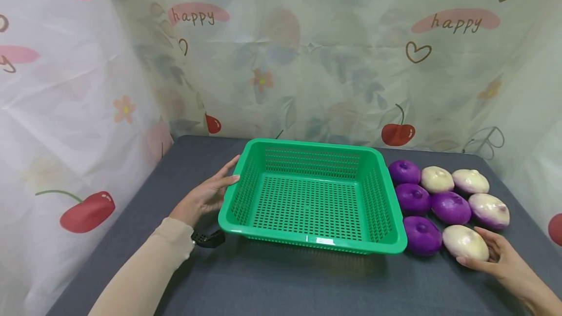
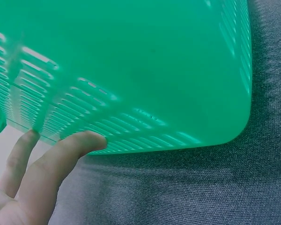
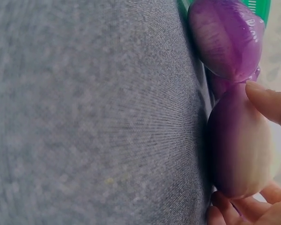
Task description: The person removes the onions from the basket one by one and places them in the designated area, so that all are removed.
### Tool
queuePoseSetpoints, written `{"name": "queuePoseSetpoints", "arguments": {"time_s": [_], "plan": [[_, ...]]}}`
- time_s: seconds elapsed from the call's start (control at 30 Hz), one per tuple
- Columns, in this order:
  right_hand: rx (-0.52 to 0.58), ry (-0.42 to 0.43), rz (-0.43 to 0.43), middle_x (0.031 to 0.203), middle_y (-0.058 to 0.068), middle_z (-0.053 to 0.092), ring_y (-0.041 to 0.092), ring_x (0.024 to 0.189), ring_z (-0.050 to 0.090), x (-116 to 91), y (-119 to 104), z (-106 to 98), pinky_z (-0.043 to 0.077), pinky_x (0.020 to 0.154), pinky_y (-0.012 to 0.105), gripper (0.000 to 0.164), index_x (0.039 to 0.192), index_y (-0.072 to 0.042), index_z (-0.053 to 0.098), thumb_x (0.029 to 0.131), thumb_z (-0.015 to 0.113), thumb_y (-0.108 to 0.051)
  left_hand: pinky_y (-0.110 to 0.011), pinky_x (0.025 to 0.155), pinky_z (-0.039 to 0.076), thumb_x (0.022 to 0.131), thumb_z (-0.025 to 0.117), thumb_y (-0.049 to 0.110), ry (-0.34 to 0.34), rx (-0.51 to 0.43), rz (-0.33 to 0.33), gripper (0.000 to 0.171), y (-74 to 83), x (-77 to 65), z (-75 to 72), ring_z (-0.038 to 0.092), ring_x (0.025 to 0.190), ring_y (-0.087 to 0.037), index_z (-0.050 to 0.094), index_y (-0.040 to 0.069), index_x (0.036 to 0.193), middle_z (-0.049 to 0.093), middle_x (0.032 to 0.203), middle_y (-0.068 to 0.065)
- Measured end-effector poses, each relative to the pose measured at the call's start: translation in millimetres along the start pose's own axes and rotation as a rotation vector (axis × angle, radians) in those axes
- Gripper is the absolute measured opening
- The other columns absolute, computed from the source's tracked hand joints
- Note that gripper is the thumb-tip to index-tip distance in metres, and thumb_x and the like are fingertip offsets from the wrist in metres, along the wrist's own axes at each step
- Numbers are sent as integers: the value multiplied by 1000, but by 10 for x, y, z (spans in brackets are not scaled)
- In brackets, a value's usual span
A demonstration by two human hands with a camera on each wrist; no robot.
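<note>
A green perforated plastic basket [image 1: 307, 244] stands on the dark table with nothing in it. My left hand [image 1: 210, 194] is at its left side, thumb on the rim. In the left wrist view, extended fingers [image 2: 68, 152] touch the slotted outer wall. At the right, my right hand [image 1: 505, 262] grips a white-and-purple turnip [image 1: 465, 243], thumb on one side and fingers on the other. The right wrist view shows this turnip [image 3: 241, 145] between thumb and fingers, close to the cloth, with a purple turnip [image 3: 227, 37] beyond it.
Several more turnips crowd the basket's right side, purple ones [image 1: 412, 199] nearer it and whitish ones [image 1: 489, 210] farther right. A grey cloth [image 1: 281, 286] covers the table. Printed curtains [image 1: 316, 62] hang behind and at both sides. A black band [image 1: 208, 239] is on the left wrist.
</note>
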State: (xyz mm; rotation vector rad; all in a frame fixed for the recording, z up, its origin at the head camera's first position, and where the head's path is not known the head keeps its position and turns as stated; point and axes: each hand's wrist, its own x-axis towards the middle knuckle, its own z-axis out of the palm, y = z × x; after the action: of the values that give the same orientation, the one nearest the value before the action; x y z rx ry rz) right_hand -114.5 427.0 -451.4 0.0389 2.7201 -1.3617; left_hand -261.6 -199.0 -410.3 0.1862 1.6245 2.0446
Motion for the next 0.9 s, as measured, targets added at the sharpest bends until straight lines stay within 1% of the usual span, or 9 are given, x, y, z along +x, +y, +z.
{"name": "queuePoseSetpoints", "arguments": {"time_s": [0.17,0.43,0.53,0.6,0.67,0.77,0.8,0.87,0.9], "plan": [[-20,-12,43,149,44,4,-25,98,22,-8,26,-21,31,71,3,94,149,12,-7,95,63,-22,-47,85,54,104,45,18,-4,1,-3,67,6,13,14,58,114,-25,9,45,153,22,155,-21],[-45,-10,38,150,42,4,-18,109,22,-52,38,-24,29,71,4,94,150,8,-7,95,62,-23,-46,84,54,104,45,17,-15,10,-2,68,4,41,32,58,114,-25,8,45,153,21,156,-20],[-36,-1,25,151,41,3,-21,111,22,-63,43,-14,28,73,3,93,151,7,-7,95,62,-22,-46,85,54,104,45,17,-18,18,2,68,7,51,33,59,114,-25,7,45,154,21,156,-20],[-25,14,-3,155,33,5,-26,109,22,-62,54,-1,28,75,2,91,151,7,-5,95,61,-19,-47,85,54,104,46,17,-14,18,1,69,9,50,30,58,114,-26,8,45,154,21,156,-20],[-10,29,-41,156,16,16,-31,104,22,-52,69,3,30,77,1,86,152,5,-1,95,61,-14,-48,85,53,103,46,18,-7,22,0,69,11,44,23,57,115,-27,7,45,154,20,157,-19],[-14,28,-73,146,15,26,-30,97,31,-27,46,-32,37,76,3,82,152,5,5,94,61,-8,-49,87,52,103,47,19,2,35,-5,70,13,23,9,54,118,-29,6,45,154,17,158,-17],[-15,20,-74,144,18,27,-22,106,39,-18,22,-47,39,74,4,80,152,3,6,95,61,-8,-50,88,51,103,48,21,7,45,-7,70,18,11,1,53,120,-31,6,45,153,18,158,-17],[-33,10,-80,143,24,27,-18,106,43,3,-33,-96,41,74,5,78,152,2,7,96,60,-9,-51,89,50,103,47,27,5,92,0,68,32,-19,-20,51,123,-32,5,44,154,20,157,-18],[-43,3,-72,143,31,24,-17,105,44,7,-91,-127,41,73,6,78,153,2,6,97,59,-11,-53,92,48,103,44,30,4,124,0,66,47,-36,-23,47,127,-35,5,43,154,20,157,-17]]}}
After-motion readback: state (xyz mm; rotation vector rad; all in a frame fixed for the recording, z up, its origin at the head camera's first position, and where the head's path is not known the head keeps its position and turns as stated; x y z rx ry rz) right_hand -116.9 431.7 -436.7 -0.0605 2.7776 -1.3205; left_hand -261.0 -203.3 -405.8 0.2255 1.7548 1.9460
